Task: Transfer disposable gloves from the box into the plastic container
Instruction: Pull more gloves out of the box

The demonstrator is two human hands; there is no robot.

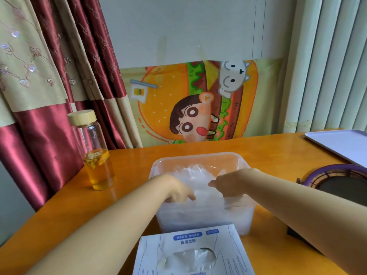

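Orange surface (268,151) stood against a wall beside a red curtain (49,135). Gloves (195,175) lay in the plastic container (198,155), behind the glove box (190,241). Of the hands, the left hand (176,190) gripped the gloves with curled fingers; the right hand (230,183) rested on them, its grip indeterminable

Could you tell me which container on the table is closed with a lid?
The glass bottle, capped in pale wood; the plastic container and glove box are open.

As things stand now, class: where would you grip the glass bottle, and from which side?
Probably round the straight middle of the glass bottle, below its wooden lid, coming from the right: it stands upright, a curtain hangs close on its left, and bare table lies on its right.
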